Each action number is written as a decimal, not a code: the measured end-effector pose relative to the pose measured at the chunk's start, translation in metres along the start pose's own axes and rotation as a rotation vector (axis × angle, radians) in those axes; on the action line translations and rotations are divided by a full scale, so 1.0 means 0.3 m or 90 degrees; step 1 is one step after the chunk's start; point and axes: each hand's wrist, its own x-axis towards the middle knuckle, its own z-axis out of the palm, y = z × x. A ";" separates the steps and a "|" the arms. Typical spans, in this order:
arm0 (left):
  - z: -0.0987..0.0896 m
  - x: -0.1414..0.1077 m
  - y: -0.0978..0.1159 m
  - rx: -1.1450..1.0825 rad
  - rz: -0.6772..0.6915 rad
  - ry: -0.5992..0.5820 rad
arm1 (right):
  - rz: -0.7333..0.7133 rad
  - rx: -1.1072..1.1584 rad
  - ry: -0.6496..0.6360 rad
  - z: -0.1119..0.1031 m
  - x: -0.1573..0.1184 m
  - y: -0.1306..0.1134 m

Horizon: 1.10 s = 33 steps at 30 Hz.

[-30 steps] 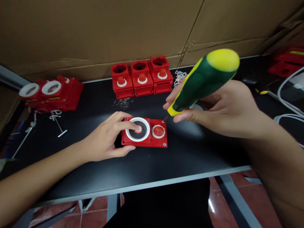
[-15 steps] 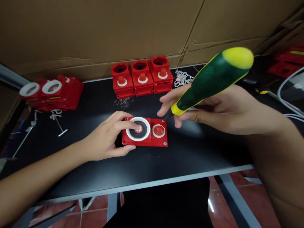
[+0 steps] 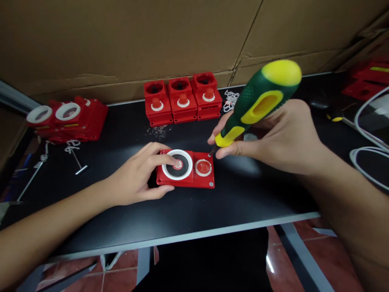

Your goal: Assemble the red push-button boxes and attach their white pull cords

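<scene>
Unit (image 3: pixel 193 167) flat mid-tabletop (image 3: pixel 182 211). Left hand (image 3: pixel 141 174) gripping its left end, thumb along near edge, index on dial (image 3: pixel 182 172), probably to stop twisting. Right hand (image 3: pixel 282 138) closed around screwdriver (image 3: pixel 258 105), tilted, shaft down at far-right corner screw (image 3: pixel 209 155), likely to line up with it. Boxes (image 3: pixel 182 103) stand well behind; front edge (image 3: pixel 194 235) apart from unit, some room between. Cable (image 3: pixel 366 156) far right.
</scene>
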 end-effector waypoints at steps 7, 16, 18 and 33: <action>0.001 0.001 -0.002 -0.006 0.003 0.004 | 0.031 0.018 0.035 0.044 -0.006 -0.020; -0.002 -0.005 0.000 -0.012 -0.015 -0.004 | 0.000 0.049 -0.016 0.034 0.000 -0.015; -0.003 -0.005 -0.001 -0.014 -0.016 -0.004 | 0.014 0.080 -0.103 0.007 0.007 -0.017; 0.007 -0.008 -0.010 0.005 -0.001 0.003 | -0.047 0.046 -0.011 0.007 0.000 -0.003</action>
